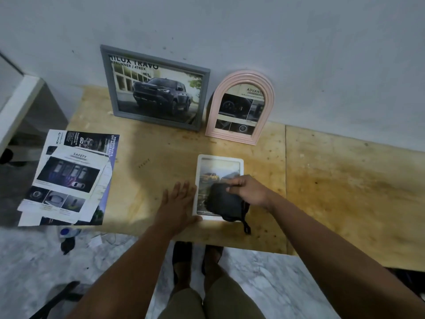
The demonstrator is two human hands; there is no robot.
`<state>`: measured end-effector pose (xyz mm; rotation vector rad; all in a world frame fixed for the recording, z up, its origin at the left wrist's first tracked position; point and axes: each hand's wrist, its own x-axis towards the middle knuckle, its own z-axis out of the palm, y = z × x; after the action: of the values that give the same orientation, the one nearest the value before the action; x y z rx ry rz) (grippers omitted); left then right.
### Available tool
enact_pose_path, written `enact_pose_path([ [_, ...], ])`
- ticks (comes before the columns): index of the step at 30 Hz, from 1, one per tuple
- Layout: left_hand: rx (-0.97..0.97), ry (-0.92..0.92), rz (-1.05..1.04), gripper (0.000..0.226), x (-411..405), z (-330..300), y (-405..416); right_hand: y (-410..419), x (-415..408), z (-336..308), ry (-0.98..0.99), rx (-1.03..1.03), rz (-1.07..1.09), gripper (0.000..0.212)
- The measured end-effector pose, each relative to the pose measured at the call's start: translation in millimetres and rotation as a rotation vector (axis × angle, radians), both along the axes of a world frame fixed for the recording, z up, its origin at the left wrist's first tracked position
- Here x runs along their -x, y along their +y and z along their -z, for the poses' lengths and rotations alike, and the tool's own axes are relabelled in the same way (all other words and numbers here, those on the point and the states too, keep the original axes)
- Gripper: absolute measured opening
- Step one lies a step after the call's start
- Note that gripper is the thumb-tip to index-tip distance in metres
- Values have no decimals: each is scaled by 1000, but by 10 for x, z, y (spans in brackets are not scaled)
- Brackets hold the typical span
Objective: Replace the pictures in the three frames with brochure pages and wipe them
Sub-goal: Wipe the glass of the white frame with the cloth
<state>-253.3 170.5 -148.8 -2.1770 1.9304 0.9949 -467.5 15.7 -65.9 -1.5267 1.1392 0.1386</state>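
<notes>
Three frames show from the head camera, all on the wooden surface (230,143). The grey frame (158,87) at eleven o'clock and the pink arched frame (241,107) at one o'clock lean upright against the wall, each already holding a brochure page, so they look finished and set back out of the way. The white frame (218,185) lies flat at the centre, a truck page inside it, which suits wiping from above. The right hand (246,189) is curled around a dark cloth (224,201) and presses it on the frame's lower half. The left hand (178,199), fingers straight and together, lies flat on the surface with its thumb touching the frame's near left corner, likely steadying it against sliding. Leftover brochure pages (69,178) are piled at nine o'clock, overhanging the edge.
</notes>
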Motion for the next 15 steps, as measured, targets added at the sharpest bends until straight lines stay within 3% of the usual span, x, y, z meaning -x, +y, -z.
enact_pose_path([
  [3,-9,-9,5,105,2,26,-8,-221,51,-43,-79,200,230,21],
  [5,-23,-11,0,106,5,41,-15,-364,71,49,-38,485,226,26],
  [7,-20,-18,-2,105,5,48,-9,-452,68,162,64,717,78,32],
  [11,-9,-25,6,107,-1,68,5,-432,10,429,363,917,-454,32],
  [15,9,-6,5,101,-4,70,12,-360,0,454,549,954,-558,34],
])
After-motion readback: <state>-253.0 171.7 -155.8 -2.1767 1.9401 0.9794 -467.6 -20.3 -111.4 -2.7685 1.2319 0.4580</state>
